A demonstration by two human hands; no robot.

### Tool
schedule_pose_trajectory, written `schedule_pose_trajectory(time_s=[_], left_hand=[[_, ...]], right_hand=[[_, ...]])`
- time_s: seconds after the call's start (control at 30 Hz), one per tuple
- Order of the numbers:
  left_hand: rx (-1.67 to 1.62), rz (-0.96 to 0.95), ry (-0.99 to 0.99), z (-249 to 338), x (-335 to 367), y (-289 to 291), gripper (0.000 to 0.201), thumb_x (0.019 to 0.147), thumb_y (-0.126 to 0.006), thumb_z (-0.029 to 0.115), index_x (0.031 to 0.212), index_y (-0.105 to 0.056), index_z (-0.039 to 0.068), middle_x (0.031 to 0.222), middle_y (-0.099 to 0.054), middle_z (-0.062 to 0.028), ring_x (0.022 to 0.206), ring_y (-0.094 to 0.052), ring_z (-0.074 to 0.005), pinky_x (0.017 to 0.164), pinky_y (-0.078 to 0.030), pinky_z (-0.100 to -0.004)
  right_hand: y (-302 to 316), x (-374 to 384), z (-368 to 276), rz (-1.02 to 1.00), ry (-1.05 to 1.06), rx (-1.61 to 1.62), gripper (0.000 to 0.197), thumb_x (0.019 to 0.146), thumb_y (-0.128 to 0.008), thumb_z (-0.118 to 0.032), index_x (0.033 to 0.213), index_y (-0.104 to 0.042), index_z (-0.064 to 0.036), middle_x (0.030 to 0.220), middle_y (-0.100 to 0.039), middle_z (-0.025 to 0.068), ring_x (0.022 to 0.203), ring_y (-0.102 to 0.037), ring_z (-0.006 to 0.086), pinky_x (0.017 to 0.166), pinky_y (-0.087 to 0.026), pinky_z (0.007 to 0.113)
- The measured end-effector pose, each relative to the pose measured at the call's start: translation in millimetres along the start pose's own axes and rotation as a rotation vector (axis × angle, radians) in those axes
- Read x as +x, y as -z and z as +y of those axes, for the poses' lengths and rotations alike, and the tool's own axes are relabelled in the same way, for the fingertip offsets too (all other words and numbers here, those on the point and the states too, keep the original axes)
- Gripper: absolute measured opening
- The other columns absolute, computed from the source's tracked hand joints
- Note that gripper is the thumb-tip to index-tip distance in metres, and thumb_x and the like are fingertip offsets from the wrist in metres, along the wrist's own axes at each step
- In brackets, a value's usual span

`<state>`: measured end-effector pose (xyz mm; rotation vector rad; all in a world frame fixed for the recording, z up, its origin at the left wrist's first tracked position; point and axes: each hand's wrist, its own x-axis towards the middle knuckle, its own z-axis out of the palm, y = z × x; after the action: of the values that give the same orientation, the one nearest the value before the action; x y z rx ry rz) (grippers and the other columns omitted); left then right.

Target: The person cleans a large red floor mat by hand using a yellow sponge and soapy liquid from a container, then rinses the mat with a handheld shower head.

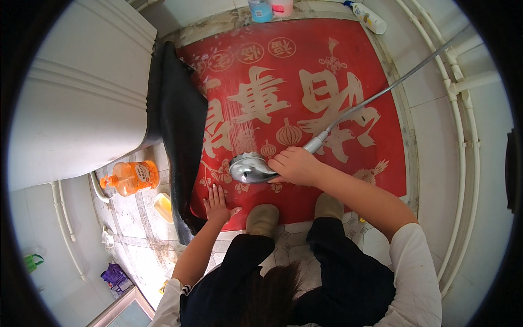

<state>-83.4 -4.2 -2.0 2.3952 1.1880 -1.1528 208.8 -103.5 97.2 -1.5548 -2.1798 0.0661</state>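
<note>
A chrome shower head point(252, 168) on a silver hose point(381, 91) is gripped in my right hand point(295, 166), above the near half of a red floor mat point(370, 169). Fine streams of water come from it onto the mat, toward the far side. My left hand point(217, 205) lies on the mat's near left part with fingers spread. Cream lettering and lantern patterns cover the mat. Along the left, its edge is folded up, showing the black underside point(182, 125) against a white appliance.
The white appliance point(87, 82) stands at the left. An orange pump bottle point(131, 178) and a yellow-and-white object point(163, 207) lie near it. Blue point(261, 11) and pink point(281, 7) containers stand at the far wall, a white bottle point(369, 18) at far right. White pipes point(456, 136) run along the right wall.
</note>
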Motion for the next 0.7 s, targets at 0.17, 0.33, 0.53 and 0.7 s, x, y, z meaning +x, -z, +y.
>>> schedule_pose_trajectory(time_s=[0.17,0.33,0.53,0.7], left_hand=[[0.011,0.003,0.000,-0.6,0.0,-0.2,0.106,0.067,-0.036,0.073,0.135,0.008,0.005,0.141,0.014,-0.0116,0.131,0.012,-0.0254,0.102,-0.007,-0.0500],[0.027,-0.001,-0.001,-0.5,-0.3,0.2,0.106,0.067,-0.036,0.073,0.134,0.009,0.005,0.141,0.014,-0.0112,0.131,0.012,-0.0252,0.102,-0.007,-0.0500],[0.013,0.004,-0.006,-0.7,-0.6,-0.1,0.107,0.066,-0.035,0.074,0.134,0.010,0.005,0.141,0.013,-0.0106,0.131,0.012,-0.0249,0.103,-0.006,-0.0495],[0.004,-0.003,-0.001,-1.0,-0.1,-0.9,0.107,0.066,-0.035,0.074,0.134,0.010,0.005,0.141,0.013,-0.0110,0.130,0.012,-0.0251,0.103,-0.004,-0.0492]], right_hand=[[-8.0,11.2,-2.9,0.007,0.027,0.002,0.035,0.067,-0.061,-0.038,0.080,-0.051,-0.0067,0.069,-0.054,0.0052,0.065,-0.056,0.0199,0.060,-0.043,0.030],[-12.2,23.8,-6.1,0.010,0.073,0.014,0.036,0.067,-0.061,-0.038,0.082,-0.052,-0.0059,0.069,-0.054,0.0053,0.064,-0.056,0.0202,0.060,-0.044,0.030],[-12.6,37.4,-6.2,0.060,0.114,0.030,0.033,0.067,-0.060,-0.036,0.078,-0.049,-0.0063,0.067,-0.052,0.0052,0.063,-0.055,0.0200,0.059,-0.044,0.030],[-11.8,44.4,-6.4,0.113,0.117,0.022,0.033,0.066,-0.060,-0.036,0.078,-0.048,-0.0069,0.066,-0.051,0.0049,0.062,-0.054,0.0198,0.058,-0.043,0.029]])
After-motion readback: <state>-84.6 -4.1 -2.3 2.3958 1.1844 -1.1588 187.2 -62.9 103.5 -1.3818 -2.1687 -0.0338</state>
